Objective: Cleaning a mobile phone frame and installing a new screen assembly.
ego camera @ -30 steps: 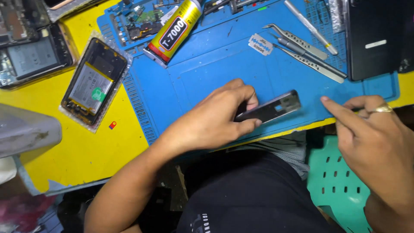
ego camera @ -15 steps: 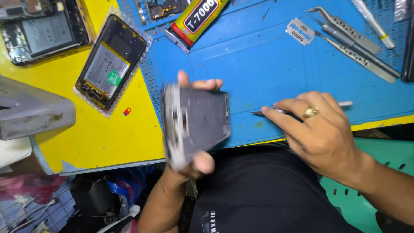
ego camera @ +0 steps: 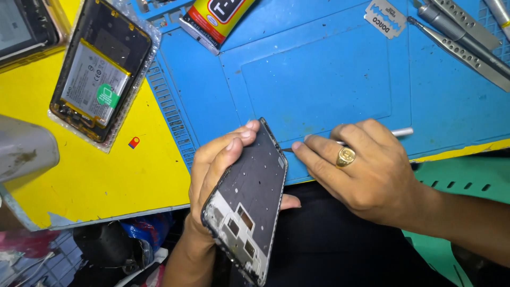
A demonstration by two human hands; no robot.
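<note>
Yellow workbench (ego camera: 106,180) with blue repair mat (ego camera: 319,79).
Opened phone (ego camera: 101,69) lies far left; left hand (ego camera: 218,170) grips a bare phone frame (ego camera: 249,204) at the mat's near edge, right hand (ego camera: 361,170) pinching a thin metal tool (ego camera: 398,132) against its rim.

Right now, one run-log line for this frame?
left hand: holds phone frame, tilted | right hand: thin metal tool, tip at frame's edge | blue mat: razor blade, tweezers, glue tube
</note>
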